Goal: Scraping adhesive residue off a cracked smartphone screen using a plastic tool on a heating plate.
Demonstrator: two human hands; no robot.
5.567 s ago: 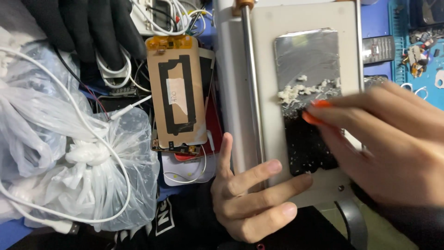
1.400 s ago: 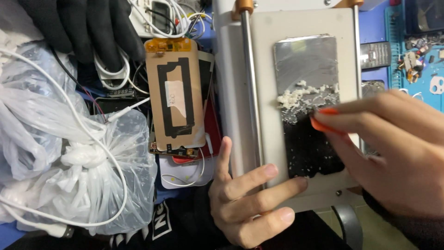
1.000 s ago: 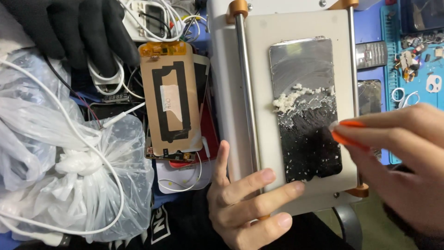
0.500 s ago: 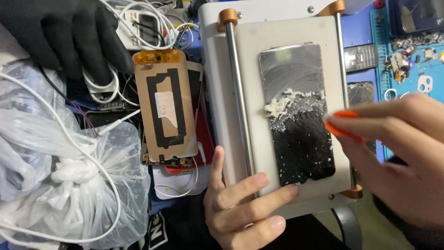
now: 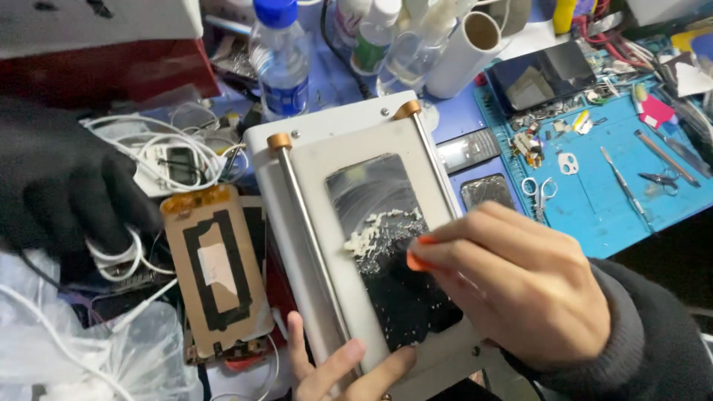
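Observation:
A white flat-topped machine (image 5: 327,126) with a metal rod (image 5: 312,245) along its left side carries a dark phone screen (image 5: 371,193). A ridge of whitish crumbly residue (image 5: 371,234) runs across the screen's middle. My right hand (image 5: 520,289), with orange nails and fingers bunched, presses its fingertips on the screen just beside the residue; I see no tool in it. My left hand (image 5: 334,367) grips the machine's near edge, thumb on the side and fingers on the top.
A display panel (image 5: 215,275) with copper foil lies left of the machine, by a black glove (image 5: 59,186) and white cables (image 5: 171,148). Behind stand a water bottle (image 5: 281,63) and a paper roll (image 5: 468,52). Right is a blue mat (image 5: 616,186) with small tools.
My right hand has moved from the screen's right edge onto its middle, next to the residue. The view has swung up, showing more of the bench behind. My left hand keeps its hold.

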